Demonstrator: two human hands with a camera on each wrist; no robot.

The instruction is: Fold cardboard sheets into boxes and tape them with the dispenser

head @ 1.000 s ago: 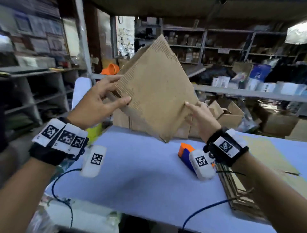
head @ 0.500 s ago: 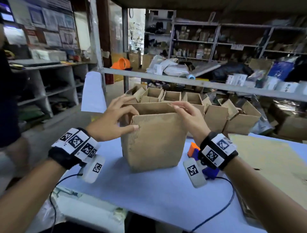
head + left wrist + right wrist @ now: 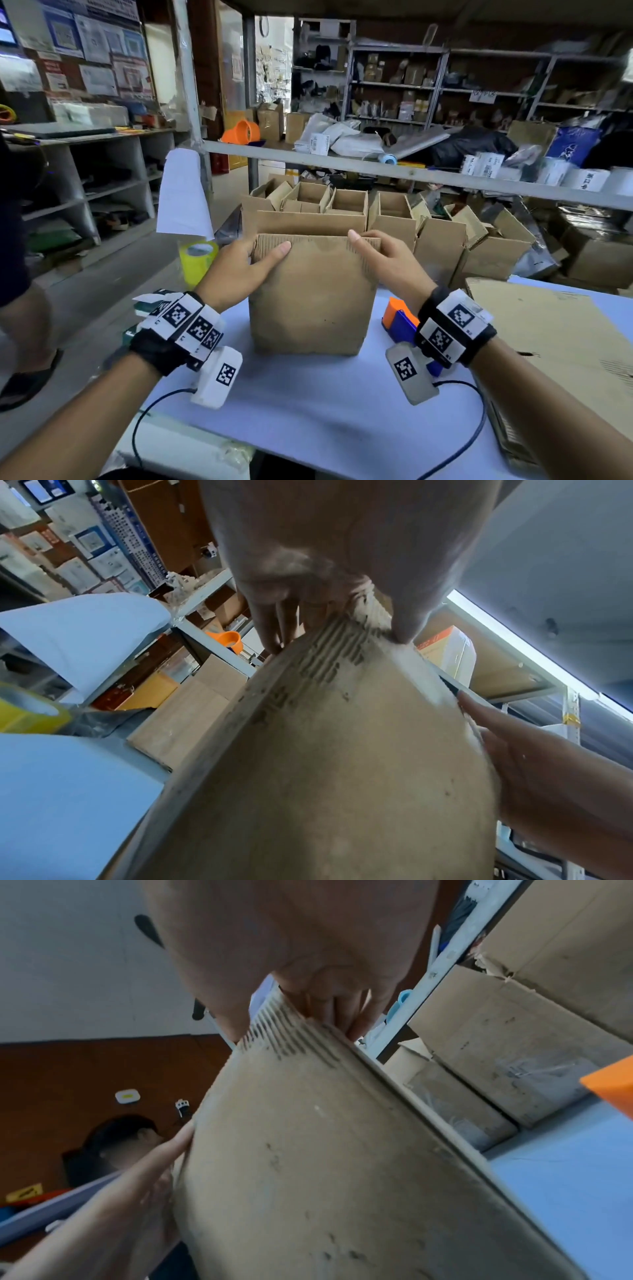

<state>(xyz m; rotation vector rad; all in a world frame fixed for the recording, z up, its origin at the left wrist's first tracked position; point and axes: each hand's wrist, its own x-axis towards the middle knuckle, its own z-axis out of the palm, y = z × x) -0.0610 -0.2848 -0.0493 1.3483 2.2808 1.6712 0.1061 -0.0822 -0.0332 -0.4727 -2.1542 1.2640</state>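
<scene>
tabletop [image 3: 308, 404]: pale blue surface; it carries the standing box near its far edge, a flat stack of cardboard sheets [image 3: 555, 335] at its right edge, and the tape dispenser between them.

finished boxes [image 3: 346, 202]: a row of open-topped cartons just beyond the far edge of the tabletop, behind the box in hand.

box [image 3: 308, 294]: the task's thing, upright on the tabletop in front of the person, roughly midway between the two side edges; its near wall faces the person and its long top edge runs left to right, so each hand meets one end of that edge.

left hand [image 3: 239, 270]: at the box's upper left corner, thumb lying across the near wall, fingers [image 3: 274, 631] curled over the rim on the far side, so it pinches that wall.

right hand [image 3: 387, 260]: at the upper right corner, thumb on the near face, fingers [image 3: 346, 1015] hooked over the rim, gripping it the same way.

tape dispenser [image 3: 399, 320]: orange and blue, on the tabletop just right of the box and under the right wrist; the right hand is plainly the nearer one to it.

yellow tape roll [image 3: 197, 260]: off the left edge of the tabletop, beyond the left hand.

judgement: the rim sits directly under both sets of fingers, so squaring the box open or folding its flaps probably starts there; the taping looks not yet done.
</scene>
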